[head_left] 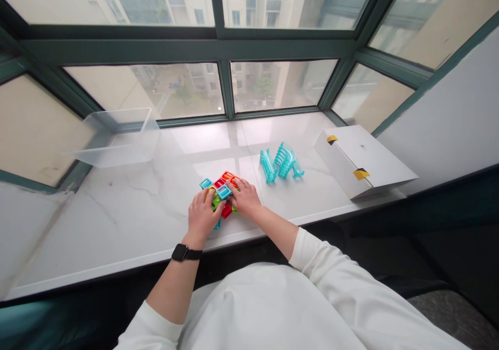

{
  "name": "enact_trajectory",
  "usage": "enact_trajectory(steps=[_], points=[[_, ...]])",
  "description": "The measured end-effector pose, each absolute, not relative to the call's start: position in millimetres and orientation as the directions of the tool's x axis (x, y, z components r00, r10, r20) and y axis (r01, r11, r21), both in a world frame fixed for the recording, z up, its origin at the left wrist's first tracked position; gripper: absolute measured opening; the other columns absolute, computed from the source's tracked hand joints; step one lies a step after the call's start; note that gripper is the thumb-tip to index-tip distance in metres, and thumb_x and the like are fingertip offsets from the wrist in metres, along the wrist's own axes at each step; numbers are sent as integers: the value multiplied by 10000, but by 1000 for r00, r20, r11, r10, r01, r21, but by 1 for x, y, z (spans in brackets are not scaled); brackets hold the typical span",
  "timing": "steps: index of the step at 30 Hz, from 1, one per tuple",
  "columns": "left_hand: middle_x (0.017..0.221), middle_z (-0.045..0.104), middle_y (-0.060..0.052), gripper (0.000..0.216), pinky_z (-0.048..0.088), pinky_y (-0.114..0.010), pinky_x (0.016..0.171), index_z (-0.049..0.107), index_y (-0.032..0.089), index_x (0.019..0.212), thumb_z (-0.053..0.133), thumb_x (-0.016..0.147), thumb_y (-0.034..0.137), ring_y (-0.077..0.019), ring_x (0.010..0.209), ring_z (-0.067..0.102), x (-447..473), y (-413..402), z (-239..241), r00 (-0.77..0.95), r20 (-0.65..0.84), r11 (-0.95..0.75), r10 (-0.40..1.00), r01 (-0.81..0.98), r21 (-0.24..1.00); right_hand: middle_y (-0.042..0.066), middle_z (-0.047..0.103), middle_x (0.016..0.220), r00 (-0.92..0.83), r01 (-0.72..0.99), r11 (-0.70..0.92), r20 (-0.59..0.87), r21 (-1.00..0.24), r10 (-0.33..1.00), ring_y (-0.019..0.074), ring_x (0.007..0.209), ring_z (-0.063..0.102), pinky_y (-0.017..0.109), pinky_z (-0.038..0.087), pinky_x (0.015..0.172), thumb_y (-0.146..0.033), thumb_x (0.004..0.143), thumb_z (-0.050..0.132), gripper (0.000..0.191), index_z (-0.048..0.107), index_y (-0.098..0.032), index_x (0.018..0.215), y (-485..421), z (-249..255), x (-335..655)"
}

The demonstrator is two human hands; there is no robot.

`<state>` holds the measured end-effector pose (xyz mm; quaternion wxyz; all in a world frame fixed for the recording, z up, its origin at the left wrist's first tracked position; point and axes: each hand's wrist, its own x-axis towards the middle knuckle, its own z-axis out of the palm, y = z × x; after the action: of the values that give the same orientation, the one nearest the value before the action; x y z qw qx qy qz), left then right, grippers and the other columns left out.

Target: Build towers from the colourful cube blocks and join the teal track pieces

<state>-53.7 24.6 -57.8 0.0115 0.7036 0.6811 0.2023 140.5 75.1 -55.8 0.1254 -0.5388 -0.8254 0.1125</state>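
A cluster of small plastic pieces [223, 192] in red, blue, green and yellow lies on the white marble sill, close to its front edge. Several of them look like rectangular frames with a slot in the middle. My left hand [203, 214], a black watch on its wrist, is curled over the left side of the cluster with thumb and fingers on the pieces. From the right, my right hand [245, 198] closes its fingers on the same cluster, beside a blue piece on top. Both palms hide part of the pieces, so how they join is unclear.
Clear turquoise ribbed plastic parts [268, 166] stand right of my hands, some of them curved. A transparent plastic bin [117, 155] sits at the left by the window. At the right is a white box [366, 155] with yellow-and-black tabs. Green window frames [187, 52] border the sill [148, 225].
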Motion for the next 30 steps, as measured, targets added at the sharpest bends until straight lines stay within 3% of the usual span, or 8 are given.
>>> enact_trajectory(steps=[3,7,11,16,20,24,27,30], points=[[1545,584,-148,543,438,-507,1145,634,228,1432,599,1003,558,-367,1388,530,-53,22,-54,-51,266,-29,963,958,286,110,484,1646,-391,851,404,110,-336,914,348,1496,368,521,420,1149,-492,1072,516,582,471,-330,1629,73,-54,131],[1463,629,-146,485,411,-536,1143,682,248,1337,633,976,569,-369,1291,596,-55,25,-48,-105,258,26,961,956,291,146,540,1573,-378,835,400,135,-377,916,359,1438,392,533,448,1128,-490,1038,585,605,512,-255,1591,72,-53,125],[1301,671,-155,409,466,-533,1075,692,229,1240,636,973,534,-365,1170,653,-60,33,-49,-186,237,99,954,937,336,165,601,1482,-395,794,427,166,-433,903,375,1395,417,538,473,1122,-430,987,673,553,600,-211,1489,73,-55,127],[1270,647,-179,480,532,-488,1032,581,179,1391,614,983,430,-362,1211,636,-69,39,-61,-194,266,53,944,888,458,154,643,1361,-400,748,444,199,-493,895,341,1322,475,495,485,1128,-338,975,675,409,685,-199,1359,73,-56,131],[1334,627,-197,569,504,-505,1112,469,156,1517,579,1004,376,-353,1281,601,-76,35,-65,-175,306,2,936,870,493,143,613,1392,-319,746,386,217,-543,922,314,1312,515,475,466,1145,-299,976,659,389,685,-215,1355,72,-56,132],[1358,613,-201,575,490,-529,1137,533,165,1431,665,959,465,-370,1311,576,-80,31,-66,-183,312,17,932,884,468,164,574,1474,-230,797,289,175,-530,957,332,1351,521,482,451,1147,-353,984,670,505,603,-205,1462,78,-56,130],[1366,610,-193,538,514,-511,1114,559,173,1394,675,951,455,-358,1286,596,-79,31,-67,-182,286,25,941,880,475,172,622,1418,-214,830,233,96,-508,972,334,1275,587,470,482,1093,-436,986,687,587,553,-194,1503,90,-55,125],[1406,593,-195,516,525,-509,1107,574,180,1391,677,944,415,-361,1286,604,-77,31,-67,-177,274,33,945,887,461,168,655,1362,-198,841,203,63,-502,978,325,1241,622,450,497,1060,-479,1000,671,552,582,-184,1458,107,-54,118]])
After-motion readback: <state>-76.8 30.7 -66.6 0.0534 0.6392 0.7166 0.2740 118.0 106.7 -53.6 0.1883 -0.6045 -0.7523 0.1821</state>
